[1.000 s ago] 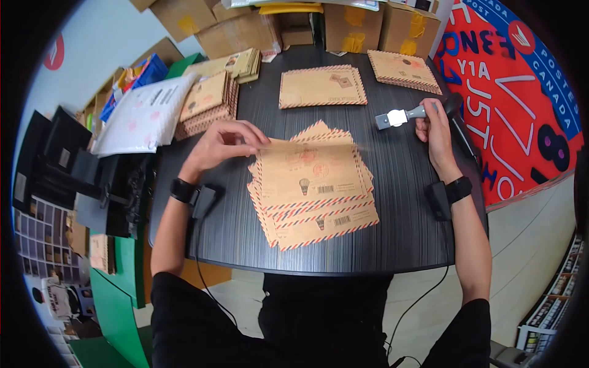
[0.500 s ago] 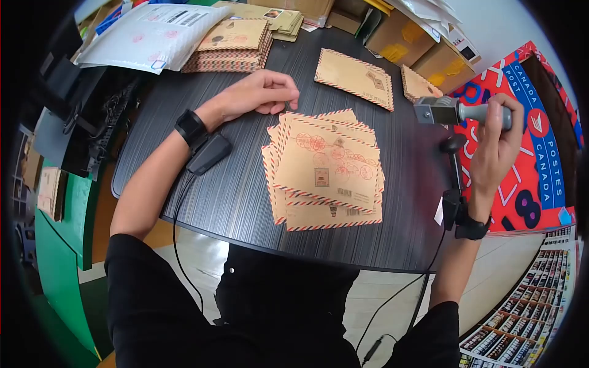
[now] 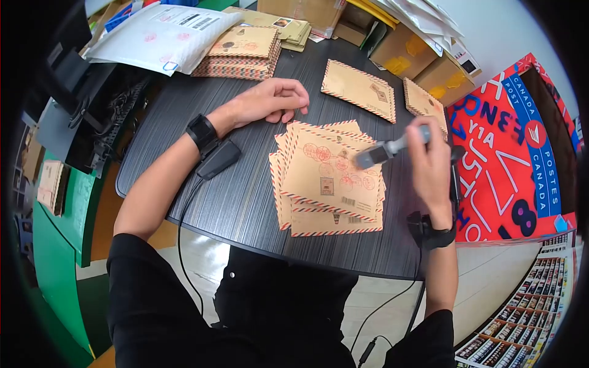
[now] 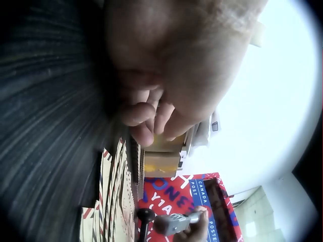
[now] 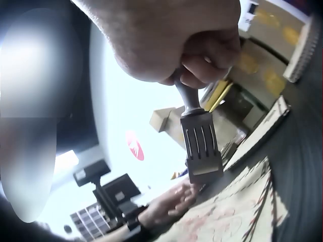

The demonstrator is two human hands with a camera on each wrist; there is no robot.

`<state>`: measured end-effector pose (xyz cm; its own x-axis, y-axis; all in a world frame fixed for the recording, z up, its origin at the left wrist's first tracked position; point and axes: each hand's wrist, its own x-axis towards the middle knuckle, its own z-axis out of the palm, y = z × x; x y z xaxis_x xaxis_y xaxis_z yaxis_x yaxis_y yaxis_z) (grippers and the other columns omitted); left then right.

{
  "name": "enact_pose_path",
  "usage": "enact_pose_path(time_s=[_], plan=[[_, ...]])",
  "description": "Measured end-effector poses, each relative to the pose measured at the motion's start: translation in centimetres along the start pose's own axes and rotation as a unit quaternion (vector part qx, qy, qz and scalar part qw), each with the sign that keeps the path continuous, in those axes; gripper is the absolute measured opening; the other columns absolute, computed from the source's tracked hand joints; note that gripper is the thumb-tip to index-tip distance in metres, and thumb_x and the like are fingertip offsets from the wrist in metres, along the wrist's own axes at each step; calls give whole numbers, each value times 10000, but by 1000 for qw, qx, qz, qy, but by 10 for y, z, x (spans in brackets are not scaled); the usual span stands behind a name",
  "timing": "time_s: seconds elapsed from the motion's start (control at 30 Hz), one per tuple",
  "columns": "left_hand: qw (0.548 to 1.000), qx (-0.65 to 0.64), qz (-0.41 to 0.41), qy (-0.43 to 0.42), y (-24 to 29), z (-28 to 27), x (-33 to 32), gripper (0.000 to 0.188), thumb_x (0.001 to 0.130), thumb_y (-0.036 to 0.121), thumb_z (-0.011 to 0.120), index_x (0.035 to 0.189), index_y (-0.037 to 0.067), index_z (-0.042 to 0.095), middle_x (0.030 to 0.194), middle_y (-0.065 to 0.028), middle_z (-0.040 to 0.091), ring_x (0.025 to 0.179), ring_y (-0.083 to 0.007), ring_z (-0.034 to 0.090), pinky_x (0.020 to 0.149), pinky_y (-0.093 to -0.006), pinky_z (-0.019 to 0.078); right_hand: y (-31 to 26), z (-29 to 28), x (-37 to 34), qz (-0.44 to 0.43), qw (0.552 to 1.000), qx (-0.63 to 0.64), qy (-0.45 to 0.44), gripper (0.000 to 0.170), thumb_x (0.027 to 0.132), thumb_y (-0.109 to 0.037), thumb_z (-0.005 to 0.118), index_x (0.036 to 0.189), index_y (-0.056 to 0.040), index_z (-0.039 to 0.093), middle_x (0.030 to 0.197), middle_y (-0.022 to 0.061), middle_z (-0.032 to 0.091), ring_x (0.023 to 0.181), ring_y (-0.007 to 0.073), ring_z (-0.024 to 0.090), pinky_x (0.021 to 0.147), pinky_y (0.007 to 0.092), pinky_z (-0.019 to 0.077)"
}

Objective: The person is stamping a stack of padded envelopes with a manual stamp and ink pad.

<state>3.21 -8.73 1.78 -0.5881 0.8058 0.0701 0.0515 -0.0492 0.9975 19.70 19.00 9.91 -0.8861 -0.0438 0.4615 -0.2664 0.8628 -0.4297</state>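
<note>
My right hand (image 3: pixel 432 175) grips the grey handle of a metal hand stamp (image 3: pixel 379 154), its slotted block (image 5: pixel 201 143) plain in the right wrist view. In the head view the stamp's head overlaps the right part of the top envelope (image 3: pixel 304 175), which bears several red round postmarks. This envelope lies on a loose pile of tan airmail envelopes (image 3: pixel 362 230) with red and blue striped edges. My left hand (image 3: pixel 268 102) rests on the table just beyond the pile's upper left corner, fingers loosely curled, holding nothing.
Further back on the dark table (image 3: pixel 202 202) lie another airmail envelope stack (image 3: pixel 356 89) and a stack by the boxes (image 3: pixel 423 103). Back left are stacked envelopes (image 3: pixel 236 64) and a white bubble mailer (image 3: pixel 162 34). A black round-headed object (image 3: pixel 457 153) stands right of my right hand.
The left hand let go of the envelope edge it held and moved off the pile. A different envelope shows on top. The right hand raised the stamp, then brought it left over the pile.
</note>
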Motion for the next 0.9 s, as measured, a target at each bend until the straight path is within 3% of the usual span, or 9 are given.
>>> enact_pose_path(time_s=[0.07, 0.1, 0.17, 0.3, 0.43, 0.53, 0.67, 0.9], plan=[[1000, 6, 1, 13, 1, 2, 1, 215, 944, 210, 574, 1046, 20, 580, 905, -6, 640, 650, -23, 546, 460, -153, 365, 42, -11, 4, 168, 960, 216, 65, 210, 991, -315, 478, 959, -110, 512, 588, -4, 426, 462, 66, 379, 411, 228, 269], [1000, 7, 2, 25, 1, 3, 1, 246, 945, 210, 573, 1084, 7, 564, 922, -17, 639, 667, -31, 565, 456, -155, 375, 60, -14, 4, 168, 957, 224, 71, 210, 991, -315, 478, 959, -110, 512, 588, -4, 426, 462, 66, 379, 411, 228, 269], [999, 19, 0, 33, 1, 8, 2, 279, 946, 210, 572, 1123, -5, 548, 940, -27, 638, 684, -40, 584, 451, -158, 385, 93, -20, 0, 264, 896, 342, 103, 255, 998, -366, 455, 946, -119, 490, 601, -51, 372, 460, 33, 312, 419, 187, 207], [996, 54, -38, 52, 5, 10, 7, 340, 965, 226, 551, 1214, 0, 505, 1037, -67, 604, 676, -72, 601, 432, -154, 366, 148, -13, -25, 331, 857, 374, 129, 265, 997, -371, 458, 932, -115, 470, 605, -43, 391, 449, 31, 315, 411, 188, 218], [987, 80, -122, 70, 18, 8, 27, 375, 959, 269, 562, 1209, -6, 515, 1020, -65, 609, 682, -82, 619, 436, -169, 392, 158, -10, -33, 316, 846, 404, 147, 263, 996, -369, 461, 924, -116, 469, 597, -38, 392, 441, 35, 320, 404, 188, 221], [958, 156, -201, 133, 25, -2, 57, 419, 916, 372, 617, 1118, 7, 576, 984, -60, 620, 655, -86, 616, 456, -185, 423, 165, -6, -32, 301, 836, 432, 156, 257, 998, -361, 458, 929, -114, 471, 597, -33, 398, 444, 35, 327, 401, 188, 220], [911, 295, -197, 211, 25, 3, 104, 438, 807, 393, 741, 972, 5, 621, 805, -51, 635, 592, -98, 618, 465, -213, 462, 165, -4, -33, 292, 831, 448, 152, 247, 1001, -342, 456, 936, -105, 473, 600, -26, 406, 451, 34, 339, 398, 186, 228], [906, 329, -176, 201, 5, 1, 131, 343, 727, 300, 825, 811, 53, 603, 663, -7, 619, 533, -88, 591, 464, -216, 461, 169, -4, -35, 290, 833, 444, 158, 239, 997, -320, 469, 949, -86, 484, 611, -20, 422, 476, 36, 363, 407, 185, 270]])
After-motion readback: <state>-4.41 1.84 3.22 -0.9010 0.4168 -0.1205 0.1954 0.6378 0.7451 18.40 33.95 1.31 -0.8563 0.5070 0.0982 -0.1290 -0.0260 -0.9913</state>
